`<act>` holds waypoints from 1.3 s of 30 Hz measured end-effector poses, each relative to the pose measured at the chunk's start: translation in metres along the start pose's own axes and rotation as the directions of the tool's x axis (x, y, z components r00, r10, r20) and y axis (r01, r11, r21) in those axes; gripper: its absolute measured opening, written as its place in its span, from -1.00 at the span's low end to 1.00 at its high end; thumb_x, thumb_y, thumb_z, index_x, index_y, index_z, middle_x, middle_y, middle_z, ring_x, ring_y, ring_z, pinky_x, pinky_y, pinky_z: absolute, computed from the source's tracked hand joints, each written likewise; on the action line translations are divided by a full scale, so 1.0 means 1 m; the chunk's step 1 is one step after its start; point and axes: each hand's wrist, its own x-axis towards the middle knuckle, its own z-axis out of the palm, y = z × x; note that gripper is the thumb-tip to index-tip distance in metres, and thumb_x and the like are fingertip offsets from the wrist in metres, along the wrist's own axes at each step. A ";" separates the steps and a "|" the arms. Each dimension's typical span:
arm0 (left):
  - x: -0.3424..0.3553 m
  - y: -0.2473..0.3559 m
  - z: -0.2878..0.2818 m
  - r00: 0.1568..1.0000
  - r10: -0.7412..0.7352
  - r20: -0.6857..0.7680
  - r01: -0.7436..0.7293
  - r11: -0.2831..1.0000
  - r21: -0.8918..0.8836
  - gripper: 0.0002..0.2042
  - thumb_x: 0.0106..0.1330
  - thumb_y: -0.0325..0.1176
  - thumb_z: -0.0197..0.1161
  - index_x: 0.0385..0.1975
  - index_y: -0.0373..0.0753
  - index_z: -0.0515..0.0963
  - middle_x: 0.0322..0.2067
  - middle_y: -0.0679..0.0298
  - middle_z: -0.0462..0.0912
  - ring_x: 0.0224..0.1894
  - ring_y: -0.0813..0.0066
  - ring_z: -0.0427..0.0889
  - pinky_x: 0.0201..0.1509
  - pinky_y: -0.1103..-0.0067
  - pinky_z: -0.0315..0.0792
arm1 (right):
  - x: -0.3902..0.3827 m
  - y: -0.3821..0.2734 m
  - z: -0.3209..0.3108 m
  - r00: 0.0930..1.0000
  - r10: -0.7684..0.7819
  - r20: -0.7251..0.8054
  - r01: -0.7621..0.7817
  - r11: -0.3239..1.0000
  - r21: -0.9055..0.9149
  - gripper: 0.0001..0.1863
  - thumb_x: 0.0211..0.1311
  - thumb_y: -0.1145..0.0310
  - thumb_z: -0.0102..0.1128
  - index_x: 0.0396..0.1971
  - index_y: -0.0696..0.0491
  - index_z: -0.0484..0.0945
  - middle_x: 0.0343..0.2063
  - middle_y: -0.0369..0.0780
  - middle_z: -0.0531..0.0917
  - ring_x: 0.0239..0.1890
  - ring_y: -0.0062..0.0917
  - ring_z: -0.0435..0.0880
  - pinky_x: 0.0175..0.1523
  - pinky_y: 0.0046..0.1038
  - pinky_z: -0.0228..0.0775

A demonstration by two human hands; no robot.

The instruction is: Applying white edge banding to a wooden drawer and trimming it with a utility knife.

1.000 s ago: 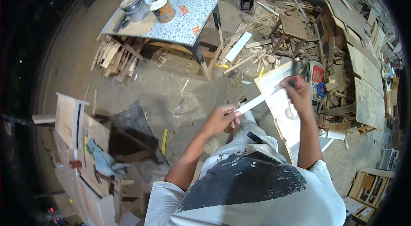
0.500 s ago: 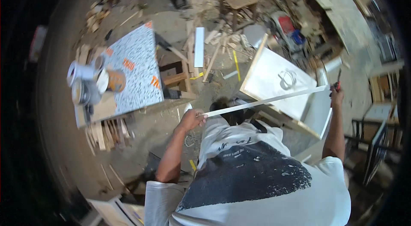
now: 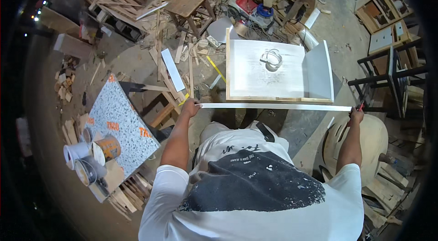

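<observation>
A long, thin white strip is stretched level between my two hands. My left hand is closed, pinching its left end. At the other end, my right hand grips the strip together with a small red tool, whose kind I cannot make out. Just beyond the strip stands an open box-like piece with white inner faces and bare wood edges. A loose coil of thin strip lies on its white panel. The strip runs along the near wood edge; whether it touches cannot be told.
At the left, a speckled board carries several tubs and cans. Wood offcuts, a white board piece and a wooden stool are beyond. A red and blue machine stands behind the box, a dark metal frame at right.
My view and body have turned right. The strip has gone from slanted to level, now along the near edge of the box. Both hands keep hold of its ends.
</observation>
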 end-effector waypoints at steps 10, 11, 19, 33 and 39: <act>-0.004 -0.075 -0.003 0.955 -0.166 -0.247 0.083 0.945 -0.317 -0.78 0.05 -0.51 0.30 -0.27 -0.35 0.61 -0.40 0.16 0.64 -0.43 0.47 0.62 -0.36 0.52 0.50 | -0.019 0.000 0.090 0.905 0.116 0.410 -0.300 0.857 0.420 -0.85 0.15 0.62 0.11 -0.27 0.21 0.42 -0.53 -0.19 0.58 -0.60 -0.47 0.63 -0.55 -0.46 0.55; -0.002 -0.068 0.003 0.961 -0.150 -0.232 0.072 0.946 -0.315 -0.78 0.05 -0.51 0.30 -0.27 -0.35 0.61 -0.40 0.16 0.64 -0.43 0.47 0.62 -0.36 0.52 0.50 | -0.017 0.003 0.089 0.905 0.129 0.405 -0.300 0.870 0.392 -0.86 0.15 0.63 0.11 -0.29 0.21 0.41 -0.53 -0.17 0.58 -0.62 -0.46 0.63 -0.56 -0.46 0.55; -0.023 -0.026 -0.006 0.887 -0.373 -0.272 0.142 0.780 -0.609 -0.80 0.07 -0.67 0.19 -0.30 -0.33 0.59 -0.42 0.25 0.63 -0.50 0.55 0.59 -0.45 0.62 0.48 | -0.004 0.036 0.110 0.876 0.141 0.461 -0.307 0.901 0.308 -0.88 0.18 0.57 0.15 -0.27 0.18 0.47 -0.46 -0.17 0.61 -0.57 -0.46 0.65 -0.53 -0.49 0.57; -0.023 0.005 -0.007 0.762 -0.480 -0.435 0.177 0.800 -0.573 -0.82 0.04 -0.68 0.19 -0.35 -0.32 0.53 -0.46 0.16 0.64 -0.50 0.45 0.63 -0.48 0.56 0.52 | 0.008 0.078 0.137 0.870 0.142 0.473 -0.308 0.904 0.295 -0.88 0.19 0.48 0.21 -0.29 0.16 0.53 -0.53 -0.25 0.60 -0.59 -0.57 0.59 -0.51 -0.56 0.49; -0.020 -0.013 -0.008 0.673 -0.587 -0.449 0.250 0.753 -0.609 -0.82 0.11 -0.59 0.19 -0.27 -0.33 0.57 -0.41 0.12 0.68 -0.50 0.44 0.67 -0.43 0.52 0.56 | 0.007 0.065 0.148 0.865 0.139 0.482 -0.281 0.931 0.235 -0.87 0.17 0.43 0.27 -0.34 0.07 0.49 -0.58 -0.30 0.57 -0.64 -0.59 0.56 -0.55 -0.57 0.46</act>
